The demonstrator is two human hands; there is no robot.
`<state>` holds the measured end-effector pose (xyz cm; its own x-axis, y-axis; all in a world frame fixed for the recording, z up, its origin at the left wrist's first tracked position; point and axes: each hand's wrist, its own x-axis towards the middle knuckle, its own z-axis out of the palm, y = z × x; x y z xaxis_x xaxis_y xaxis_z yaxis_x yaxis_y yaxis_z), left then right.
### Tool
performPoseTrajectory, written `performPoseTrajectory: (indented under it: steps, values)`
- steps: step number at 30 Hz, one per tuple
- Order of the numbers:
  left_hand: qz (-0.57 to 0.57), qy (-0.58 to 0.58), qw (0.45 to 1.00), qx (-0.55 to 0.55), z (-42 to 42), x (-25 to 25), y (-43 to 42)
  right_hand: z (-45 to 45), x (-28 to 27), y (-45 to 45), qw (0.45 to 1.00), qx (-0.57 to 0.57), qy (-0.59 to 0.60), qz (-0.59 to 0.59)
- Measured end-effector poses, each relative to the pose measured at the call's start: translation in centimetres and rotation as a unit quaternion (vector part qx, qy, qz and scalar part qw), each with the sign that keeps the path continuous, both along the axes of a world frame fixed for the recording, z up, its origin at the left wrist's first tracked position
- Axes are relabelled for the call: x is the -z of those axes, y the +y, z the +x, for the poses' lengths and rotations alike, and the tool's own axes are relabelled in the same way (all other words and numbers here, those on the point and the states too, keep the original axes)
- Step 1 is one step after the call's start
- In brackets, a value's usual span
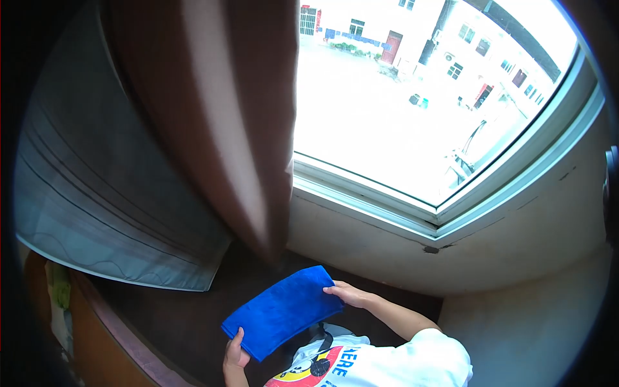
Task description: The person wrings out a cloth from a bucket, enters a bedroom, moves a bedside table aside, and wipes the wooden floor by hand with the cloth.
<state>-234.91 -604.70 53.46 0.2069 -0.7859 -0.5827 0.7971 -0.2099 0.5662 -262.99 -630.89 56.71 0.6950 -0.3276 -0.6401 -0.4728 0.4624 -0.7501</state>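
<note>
A folded blue cloth [284, 311] is stretched between my two hands in front of my white printed shirt. My left hand [236, 353] grips its lower left corner, with the thumb on top of the cloth. At the upper right edge, my right hand [347, 293] is closed on the cloth, fingers partly hidden beneath it. The cloth lies fairly flat and tilts up towards the right, with several layers showing along its near edge.
A brown curtain [258, 129] hangs at upper centre, beside a window with a white frame [367, 201]. Pale fabric [116, 213] with a light border hangs at left. Below it are an orange-brown wooden surface [97, 335] and dark floor. A bare wall [367, 238] runs under the window.
</note>
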Motion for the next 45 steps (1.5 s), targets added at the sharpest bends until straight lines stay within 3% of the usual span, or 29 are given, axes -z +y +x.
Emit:
performPoseTrajectory:
  steps: [5, 7, 10, 11, 12, 13, 14, 18, 21, 30, 45]
  values:
    - [0.022, -0.014, 1.000, -0.005, 1.0, -0.9, -0.8, 0.4, 1.8, -2.0, 0.998, -0.057, -0.010, -0.024]
    - [0.002, -0.018, 1.000, -0.014, 1.5, -2.0, -0.9, 1.0, -0.3, -2.7, 0.997, -0.065, -0.030, -0.007]
    - [-0.079, -0.022, 0.993, -0.088, 1.1, -5.8, -1.4, 0.9, -0.2, -3.2, 0.956, -0.016, -0.211, 0.203]
    - [-0.086, -0.039, 0.990, -0.102, 1.0, -6.2, -1.5, 0.4, 3.1, -3.2, 0.899, -0.013, -0.317, 0.303]
    - [-0.085, -0.037, 0.991, -0.100, 0.9, -6.3, -1.6, 1.6, 7.1, -2.3, 0.762, -0.004, -0.487, 0.427]
    - [-0.086, -0.034, 0.991, -0.097, 0.9, -6.2, -1.8, 3.1, 9.6, -0.9, 0.642, -0.019, -0.576, 0.505]
    - [-0.088, -0.032, 0.991, -0.093, 0.8, -6.0, -2.2, 4.0, 10.1, 0.6, 0.638, 0.019, -0.566, 0.522]
    - [-0.037, -0.063, 0.997, -0.027, 0.6, -5.9, -2.4, 7.0, 7.9, 4.9, 0.777, 0.132, -0.368, 0.493]
    - [-0.027, -0.050, 0.998, 0.008, 0.4, -5.9, -1.8, 7.2, 7.1, 5.1, 0.813, 0.138, -0.300, 0.479]
    - [-0.001, -0.128, 0.991, -0.025, -0.4, -5.8, -2.5, 5.4, 5.8, 2.8, 0.819, 0.195, -0.275, 0.464]
    - [-0.020, -0.059, 0.997, -0.053, -1.3, -6.3, -4.3, 3.3, 4.5, 1.5, 0.804, 0.276, -0.266, 0.454]
